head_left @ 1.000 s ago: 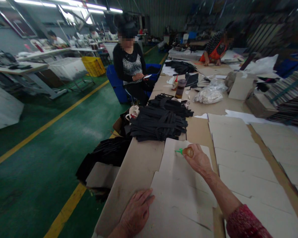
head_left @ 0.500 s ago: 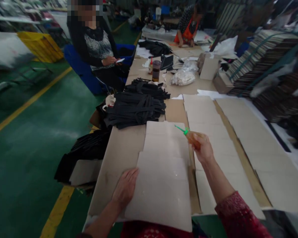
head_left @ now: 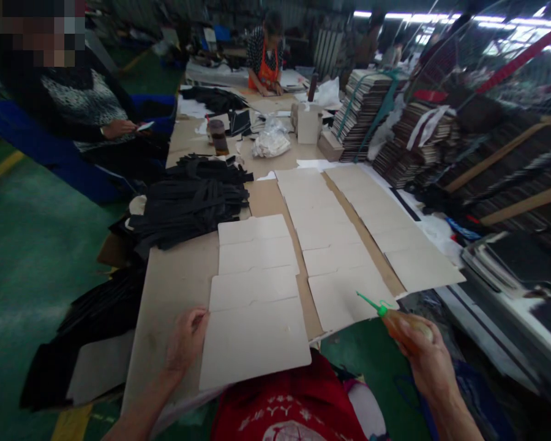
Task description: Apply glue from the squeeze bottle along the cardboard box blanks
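Observation:
My right hand point(head_left: 422, 349) is closed around an amber glue bottle point(head_left: 401, 327) with a thin green nozzle pointing up and left. It hangs over the gap in front of the table, right of the near boards. At the left edge of the nearest grey cardboard sheet point(head_left: 257, 343), my left hand point(head_left: 188, 340) has its fingers curled in. Whether they pinch anything is hidden. That sheet lies in an overlapping column of similar sheets. Two more columns lie to the right, the middle cardboard column point(head_left: 333, 236) and the far right cardboard column point(head_left: 395, 226).
Black fabric strips point(head_left: 193, 202) are heaped on the table's left side. Behind them stand a dark jar point(head_left: 218, 138) and a clear plastic bag point(head_left: 272, 139). Tied board stacks point(head_left: 365, 113) rise at the back right. One person sits left; another works at the far end.
My right hand has moved right and nearer with the glue bottle, away from above the sheets. My left hand's fingers have gone from flat to curled. The view has swung right.

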The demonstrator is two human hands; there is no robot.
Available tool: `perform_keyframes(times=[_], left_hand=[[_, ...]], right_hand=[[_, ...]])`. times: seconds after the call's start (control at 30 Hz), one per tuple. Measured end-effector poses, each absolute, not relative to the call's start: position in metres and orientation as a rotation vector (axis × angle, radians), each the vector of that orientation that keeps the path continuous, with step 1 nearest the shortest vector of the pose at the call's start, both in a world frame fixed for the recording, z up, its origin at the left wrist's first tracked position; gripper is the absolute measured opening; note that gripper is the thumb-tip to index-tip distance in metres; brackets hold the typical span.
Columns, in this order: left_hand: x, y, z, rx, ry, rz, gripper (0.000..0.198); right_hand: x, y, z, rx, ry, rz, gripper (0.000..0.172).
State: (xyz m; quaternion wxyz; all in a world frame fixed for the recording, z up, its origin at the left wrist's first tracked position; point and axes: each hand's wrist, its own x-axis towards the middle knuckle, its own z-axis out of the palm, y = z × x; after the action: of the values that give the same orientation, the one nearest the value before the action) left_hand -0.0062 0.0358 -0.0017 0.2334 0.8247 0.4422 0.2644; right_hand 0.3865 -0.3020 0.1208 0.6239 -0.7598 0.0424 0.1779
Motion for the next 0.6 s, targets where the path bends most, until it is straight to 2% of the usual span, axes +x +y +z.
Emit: perform_keyframes(times=[0.1, 0.17, 0.23, 0.3, 0.43, 0.6], left_hand=[[0.031, 0.012, 0.021, 2.358, 1.216, 0.833, 0.022], [0.073, -0.022, 0.040, 2.432, 1.056, 0.820, 0.019], [0.123, -0.063, 0.056, 2.490, 0.825, 0.699, 0.016], [0.170, -0.102, 0.065, 2.552, 0.562, 0.493, 0.022], [0.232, -0.151, 0.061, 2.686, 0.404, 0.137, 0.032], [0.257, -0.166, 0.041, 2.805, 0.557, -0.100, 0.036]], right_hand=[[0.389, -0.309, 0.109, -1.806, 0.055, 0.424, 0.059], [0.394, -0.307, 0.103, -1.856, 0.007, 0.422, 0.060], [0.399, -0.303, 0.098, -1.909, -0.051, 0.417, 0.060], [0.405, -0.298, 0.095, -1.956, -0.126, 0.441, 0.061], [0.418, -0.288, 0.090, -2.029, -0.326, 0.522, 0.058], [0.439, -0.281, 0.079, -2.044, -0.617, 0.574, 0.050]])
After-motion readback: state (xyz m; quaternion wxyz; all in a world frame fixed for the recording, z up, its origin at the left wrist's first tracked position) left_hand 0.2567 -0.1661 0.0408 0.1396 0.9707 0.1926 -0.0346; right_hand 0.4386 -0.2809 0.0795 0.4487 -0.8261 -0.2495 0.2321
